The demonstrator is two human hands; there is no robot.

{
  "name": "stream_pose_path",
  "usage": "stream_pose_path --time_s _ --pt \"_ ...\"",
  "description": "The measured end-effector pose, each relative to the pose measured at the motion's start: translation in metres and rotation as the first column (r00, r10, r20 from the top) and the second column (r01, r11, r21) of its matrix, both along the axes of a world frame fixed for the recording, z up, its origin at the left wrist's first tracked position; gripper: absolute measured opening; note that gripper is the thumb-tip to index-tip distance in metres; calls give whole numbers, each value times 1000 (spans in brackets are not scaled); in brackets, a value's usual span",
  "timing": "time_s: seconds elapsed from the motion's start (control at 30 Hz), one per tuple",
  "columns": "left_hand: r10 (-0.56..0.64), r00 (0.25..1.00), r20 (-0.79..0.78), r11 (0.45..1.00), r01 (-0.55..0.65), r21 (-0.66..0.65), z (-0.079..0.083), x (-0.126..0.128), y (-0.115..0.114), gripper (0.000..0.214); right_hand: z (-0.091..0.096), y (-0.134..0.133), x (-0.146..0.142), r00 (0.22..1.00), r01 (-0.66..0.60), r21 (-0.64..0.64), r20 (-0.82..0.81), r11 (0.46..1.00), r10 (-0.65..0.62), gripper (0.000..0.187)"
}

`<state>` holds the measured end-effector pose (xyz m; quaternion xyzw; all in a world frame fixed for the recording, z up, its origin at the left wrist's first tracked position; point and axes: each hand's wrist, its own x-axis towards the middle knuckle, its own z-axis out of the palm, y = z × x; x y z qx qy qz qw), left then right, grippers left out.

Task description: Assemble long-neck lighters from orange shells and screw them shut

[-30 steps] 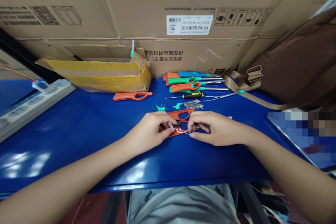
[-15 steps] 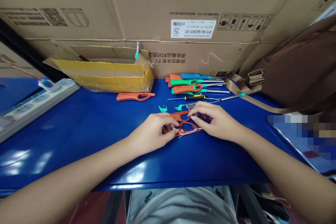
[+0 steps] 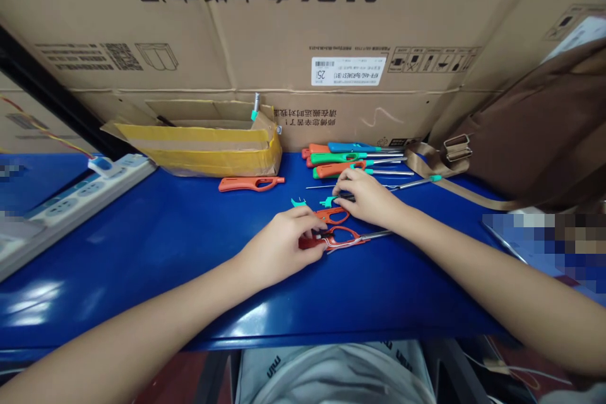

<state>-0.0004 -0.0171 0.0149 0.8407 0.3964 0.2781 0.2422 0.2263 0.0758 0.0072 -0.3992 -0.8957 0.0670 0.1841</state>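
Note:
My left hand (image 3: 288, 237) is closed on the handle end of an orange lighter shell half (image 3: 351, 241). A small black part and white wire lie inside it near my fingertips, and a metal tube (image 3: 376, 235) extends from its right end. Just behind lies another orange shell half (image 3: 337, 215). My right hand (image 3: 372, 199) is above these, fingers curled round a clear fuel tank with a teal end piece (image 3: 327, 202); the hand mostly covers the tank. A teal trigger (image 3: 298, 202) lies left of it. The screwdriver shaft (image 3: 319, 187) shows behind; its handle is hidden by my right hand.
Several assembled lighters (image 3: 341, 169) are piled at the back. A lone orange lighter handle (image 3: 250, 184) lies before a yellow-taped carton (image 3: 203, 151). At left is a power strip (image 3: 71, 199); at right, a loose metal tube (image 3: 419, 183), a brown bag (image 3: 525, 120) and its strap.
My right hand has left the orange shell and moved back to the fuel tank. My left hand stays on the shell. The camera view has tilted up slightly.

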Motion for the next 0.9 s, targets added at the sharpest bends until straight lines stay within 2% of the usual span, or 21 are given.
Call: stream_pose_path --time_s 0.03,0.13,0.27,0.4,0.5,0.6,0.7,0.8,0.9 --pt "3 1000 -11 1000 -2 17 2 -1 0 23 1 1 -1 1000 -8 -16 -27 1000 8 1" --pt "30 999 -34 994 -26 108 7 -2 1 26 5 -4 1 985 -43 -76 -167 996 30 8" --pt "63 997 -43 956 -48 290 10 -6 5 34 15 -23 7 944 -121 -277 -328 953 25 13" --pt "-23 999 -26 937 30 349 8 -6 7 25 19 -43 14 924 -209 -452 -382 867 24 20" --pt "-117 992 40 940 97 328 6 -1 4 17 16 -52 14 915 -231 -500 -403 835 12 21" --pt "-99 988 123 963 64 261 4 4 0 12 12 -58 13 912 -234 -425 -407 875 47 18" --pt "13 984 176 987 -42 158 5 6 0 8 11 -62 15 910 -252 -213 -384 944 156 11" --pt "113 976 186 991 -125 54 3 6 2 6 10 -63 19 925 -286 -26 -270 958 269 14" --pt "152 972 178 988 -150 -21 0 7 4 9 9 -63 21 948 -282 63 -135 957 289 14"
